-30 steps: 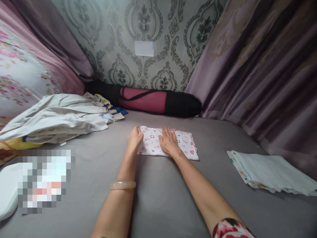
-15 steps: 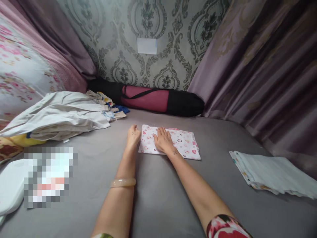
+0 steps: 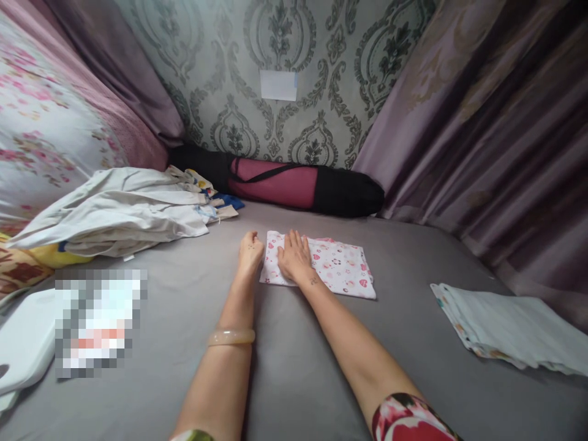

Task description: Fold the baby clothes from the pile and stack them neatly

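Observation:
A white cloth with pink and red prints (image 3: 340, 266) lies folded flat on the grey sheet, in the middle of the view. My right hand (image 3: 294, 256) rests palm down on its left part, fingers stretched out. At the cloth's left edge is my left hand (image 3: 250, 248), its fingers curled closed. What those fingers hold, if anything, is hidden. A pale bangle (image 3: 231, 337) circles my left forearm.
Crumpled light clothes (image 3: 138, 208) lie at the left, near a white object (image 3: 32, 337). Along the patterned wall is a long black and dark pink bag (image 3: 275, 184). A folded pale cloth (image 3: 514, 324) lies at the right, below the curtain (image 3: 441, 141).
My right hand has slid left over the printed cloth, closer to my left hand. My left hand stays closed at the cloth's left edge. The whole view has shifted slightly.

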The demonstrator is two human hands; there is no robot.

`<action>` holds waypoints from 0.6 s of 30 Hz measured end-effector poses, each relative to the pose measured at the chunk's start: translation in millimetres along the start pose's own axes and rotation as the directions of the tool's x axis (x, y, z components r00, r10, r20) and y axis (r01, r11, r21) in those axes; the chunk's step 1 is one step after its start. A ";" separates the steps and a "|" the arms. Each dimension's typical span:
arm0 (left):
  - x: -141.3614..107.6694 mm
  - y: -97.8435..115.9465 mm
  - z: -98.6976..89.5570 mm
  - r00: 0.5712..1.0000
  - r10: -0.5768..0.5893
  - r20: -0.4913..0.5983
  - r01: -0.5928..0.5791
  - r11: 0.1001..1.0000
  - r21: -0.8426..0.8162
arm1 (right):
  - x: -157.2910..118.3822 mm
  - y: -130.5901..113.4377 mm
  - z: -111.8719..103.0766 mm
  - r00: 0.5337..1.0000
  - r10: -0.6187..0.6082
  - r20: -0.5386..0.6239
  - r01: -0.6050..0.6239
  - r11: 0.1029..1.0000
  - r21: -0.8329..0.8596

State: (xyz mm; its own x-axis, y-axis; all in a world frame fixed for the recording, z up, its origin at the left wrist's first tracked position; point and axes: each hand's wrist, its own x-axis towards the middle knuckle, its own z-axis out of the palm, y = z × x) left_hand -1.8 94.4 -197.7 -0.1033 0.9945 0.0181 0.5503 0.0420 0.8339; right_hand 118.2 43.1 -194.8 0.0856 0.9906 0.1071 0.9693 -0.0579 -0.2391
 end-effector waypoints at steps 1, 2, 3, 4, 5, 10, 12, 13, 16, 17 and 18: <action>-0.3 1.0 -0.2 1.000 0.005 0.001 -0.005 1.000 0.005 | 2.0 -6.4 0.1 1.000 -0.028 -0.013 0.028 1.000 0.004; -0.5 2.0 -0.5 1.000 0.008 0.002 -0.008 1.000 0.009 | 3.5 -12.9 1.2 0.998 -0.063 -0.019 0.063 0.998 0.010; -0.6 2.9 -0.9 1.000 0.007 0.004 -0.007 1.000 0.012 | 4.5 -19.0 3.2 0.995 -0.096 -0.014 0.096 0.995 0.015; -0.7 3.6 -1.3 1.000 0.001 0.006 -0.001 1.000 0.015 | 4.9 -24.1 5.9 0.993 -0.122 0.001 0.122 0.992 0.020; -0.7 4.1 -1.7 1.000 -0.006 0.006 0.006 1.000 0.019 | 4.6 -28.1 8.9 0.990 -0.140 0.020 0.139 0.990 0.022; -0.9 5.9 -0.7 1.000 -0.009 -0.001 0.009 1.000 0.028 | -0.4 -31.9 18.7 0.986 -0.146 0.079 0.145 0.989 0.027; -1.9 7.0 0.4 1.000 -0.007 0.008 0.007 0.999 0.038 | -1.2 -30.6 18.6 0.985 -0.150 0.087 0.147 0.989 0.034; -2.6 7.8 0.8 1.000 -0.005 0.014 0.004 0.999 0.043 | -1.1 -30.1 17.7 0.985 -0.150 0.090 0.147 0.988 0.041; -5.4 11.4 1.9 1.000 0.012 0.013 -0.013 0.999 0.051 | 0.0 -27.3 11.7 0.981 -0.167 0.096 0.158 0.983 0.097; -6.6 13.1 2.5 1.000 0.026 0.004 -0.026 0.998 0.049 | 0.1 -25.0 8.5 0.981 -0.168 0.093 0.156 0.980 0.123; -8.1 15.1 3.5 0.999 0.045 -0.006 -0.045 0.998 0.047 | -0.2 -21.5 4.7 0.983 -0.164 0.084 0.150 0.978 0.147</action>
State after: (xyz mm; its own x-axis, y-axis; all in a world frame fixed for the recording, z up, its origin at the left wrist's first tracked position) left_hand 10.3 87.4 -187.2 -0.0830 0.9948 0.0592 0.5928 0.0016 0.8053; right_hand 96.3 44.7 -194.3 -0.0942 0.9935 0.0633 0.9266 0.1107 -0.3595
